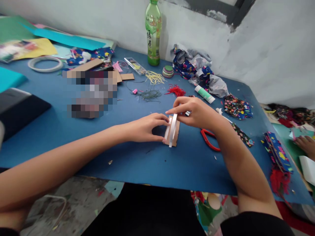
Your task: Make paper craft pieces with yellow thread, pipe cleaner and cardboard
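A small brown cardboard piece (175, 137) lies on the blue table in front of me, with a white strip along its left side. My left hand (147, 127) grips its left edge, thumb at the near corner and fingertips farther up. A second strip of white tape (173, 129) bows up over the cardboard, its near end at the bottom edge. My right hand (193, 110) pinches the far part of this strip; the exact grip is partly hidden by the fingers. Beside my right forearm are red-handled scissors (209, 140), partly covered by the arm.
A green bottle (153, 36) stands by the wall. Behind my hands lie red threads (176, 90), a glue stick (204, 94) and crumpled patterned fabric (197, 67). A tape roll (45, 69) and coloured paper lie left. Another person's hand (305, 146) shows at right.
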Tool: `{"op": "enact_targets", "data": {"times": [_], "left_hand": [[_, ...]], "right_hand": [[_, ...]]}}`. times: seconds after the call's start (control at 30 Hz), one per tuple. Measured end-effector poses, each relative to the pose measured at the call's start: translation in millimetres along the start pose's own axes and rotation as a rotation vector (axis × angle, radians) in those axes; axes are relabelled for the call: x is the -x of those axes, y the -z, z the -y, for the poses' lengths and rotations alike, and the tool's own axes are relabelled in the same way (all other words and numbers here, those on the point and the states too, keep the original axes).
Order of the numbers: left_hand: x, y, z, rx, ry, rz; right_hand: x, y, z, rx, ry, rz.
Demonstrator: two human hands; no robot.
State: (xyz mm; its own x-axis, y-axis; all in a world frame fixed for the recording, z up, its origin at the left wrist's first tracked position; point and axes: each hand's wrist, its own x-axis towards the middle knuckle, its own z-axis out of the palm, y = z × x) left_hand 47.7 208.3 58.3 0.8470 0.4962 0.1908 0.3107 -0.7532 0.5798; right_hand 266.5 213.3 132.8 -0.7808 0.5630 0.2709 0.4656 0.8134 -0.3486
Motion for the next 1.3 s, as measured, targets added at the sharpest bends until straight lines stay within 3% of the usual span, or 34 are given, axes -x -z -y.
{"op": "enact_targets", "data": {"times": [0.3, 0.63, 0.87, 1.0, 1.13, 1.3], "left_hand": [[1, 4.9, -8, -0.061, -0.012, 0.031], [2, -2.7, -10, -0.133, -0.023, 0.072], [5, -2.7, -21, -0.028, -0.157, 0.183], [5, -5.4, -32, -0.082, -0.034, 0.075], [7, -7.2, -40, -0.063, 0.042, 0.116], [10, -2.1, -31, 0.128, 0.139, 0.119]], "right_hand": [[2, 0, 4, 0.186, -0.044, -0.152], [44, -20, -1, 0.256, -0.074, -0.512], [56, -19, 29, 0.317, -0.147, -0.433], [64, -14, 40, 0.321, -0.274, -0.428], [69, -4, 41, 0.188, -0.384, -0.337], [76, 6, 36, -0.012, -0.392, -0.277]]}}
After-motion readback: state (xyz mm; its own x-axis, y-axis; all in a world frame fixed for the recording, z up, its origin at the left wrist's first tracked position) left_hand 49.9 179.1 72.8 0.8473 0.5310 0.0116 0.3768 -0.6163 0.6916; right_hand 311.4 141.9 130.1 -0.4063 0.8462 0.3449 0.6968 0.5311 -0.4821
